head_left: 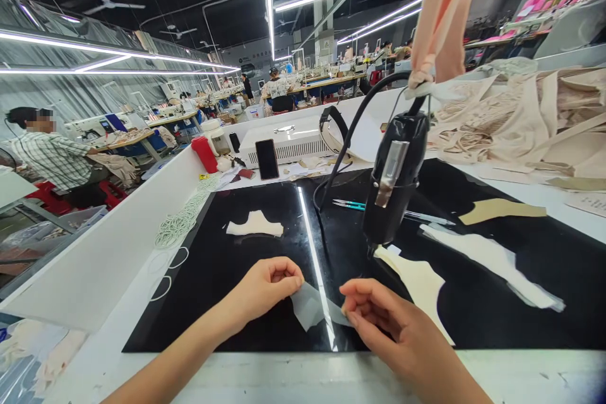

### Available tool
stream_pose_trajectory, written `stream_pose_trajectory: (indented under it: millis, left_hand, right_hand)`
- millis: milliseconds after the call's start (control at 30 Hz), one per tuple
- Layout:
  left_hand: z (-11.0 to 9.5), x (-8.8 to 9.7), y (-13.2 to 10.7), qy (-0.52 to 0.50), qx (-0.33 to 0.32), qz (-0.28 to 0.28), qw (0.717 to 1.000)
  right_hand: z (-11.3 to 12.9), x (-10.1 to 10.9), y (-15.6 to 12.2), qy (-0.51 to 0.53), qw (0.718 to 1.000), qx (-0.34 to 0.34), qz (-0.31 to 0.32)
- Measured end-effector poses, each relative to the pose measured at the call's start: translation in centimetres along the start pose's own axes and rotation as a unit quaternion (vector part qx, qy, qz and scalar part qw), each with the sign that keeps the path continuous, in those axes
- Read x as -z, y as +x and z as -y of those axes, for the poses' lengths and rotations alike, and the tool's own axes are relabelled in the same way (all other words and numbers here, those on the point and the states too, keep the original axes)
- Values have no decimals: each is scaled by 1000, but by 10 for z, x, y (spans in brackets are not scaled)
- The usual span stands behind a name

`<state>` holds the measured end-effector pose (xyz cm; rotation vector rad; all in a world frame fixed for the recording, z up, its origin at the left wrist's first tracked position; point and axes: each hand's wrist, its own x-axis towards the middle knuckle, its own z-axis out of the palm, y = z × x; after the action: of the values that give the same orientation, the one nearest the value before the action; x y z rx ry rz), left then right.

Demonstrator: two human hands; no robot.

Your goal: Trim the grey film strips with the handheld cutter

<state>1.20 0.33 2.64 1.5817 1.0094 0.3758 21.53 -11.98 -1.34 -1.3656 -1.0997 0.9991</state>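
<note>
Both my hands pinch a small translucent film strip [310, 306] just above the glossy black mat [246, 322]. My left hand [265, 290] grips its left end with curled fingers. My right hand [383, 322] holds the right end between thumb and fingers. A black hanging heat tool [395, 183] dangles right behind my right hand, its tip near a cream fabric piece [421, 281]. Another small cream fabric piece [254, 225] lies on the mat beyond my left hand.
Scissors [360, 205], a tan cardboard pattern [502, 209] and a long white fabric piece [492, 262] lie on the right. A beige garment pile [525, 117] fills the far right. White elastic loops [182, 221], a phone [267, 159] and a red bottle [204, 153] sit left. A seated person [52, 154] works behind the white divider [113, 246].
</note>
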Motion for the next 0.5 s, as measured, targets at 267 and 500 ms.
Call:
stream_pose_trajectory:
  millis: [267, 500]
  left_hand:
    - [-4, 4, -12, -25, -79, 122, 989]
    - [-6, 9, -9, -75, -156, 180, 968]
  right_hand:
    - [13, 4, -1, 34, 996, 5, 79]
    - [-2, 3, 15, -112, 984, 102, 92]
